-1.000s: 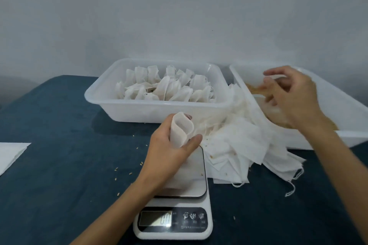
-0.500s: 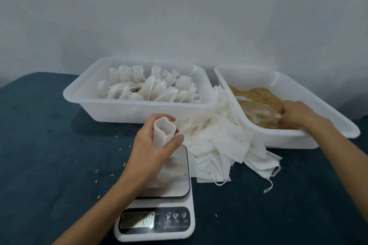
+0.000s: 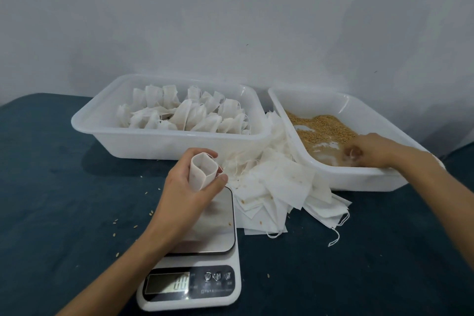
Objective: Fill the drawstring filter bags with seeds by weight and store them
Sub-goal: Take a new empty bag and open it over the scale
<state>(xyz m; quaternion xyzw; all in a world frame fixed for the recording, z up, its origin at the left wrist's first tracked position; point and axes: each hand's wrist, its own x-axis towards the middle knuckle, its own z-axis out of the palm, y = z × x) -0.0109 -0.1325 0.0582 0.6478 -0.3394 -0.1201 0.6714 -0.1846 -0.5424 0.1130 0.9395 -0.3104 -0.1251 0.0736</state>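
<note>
Drawstring filter bag (image 3: 201, 170), empty and held mouth-up, stands over the far edge of the kitchen scale (image 3: 195, 259), gripped round its sides by the curled fingers and thumb of the left hand (image 3: 188, 187). The scale sits near the front edge of the dark blue tabletop (image 3: 51, 187). The right hand (image 3: 372, 150) reaches into the seed tray (image 3: 359, 179) at the right back of the tabletop, down among the brown seeds (image 3: 323, 126); blur hides whether its fingers hold anything. Loose empty bags (image 3: 279, 187) lie heaped between the scale and that tray. At the left back, a second white tray (image 3: 164, 143) holds filled bags (image 3: 189, 113). Stray seeds dot the tabletop left of the scale.
</note>
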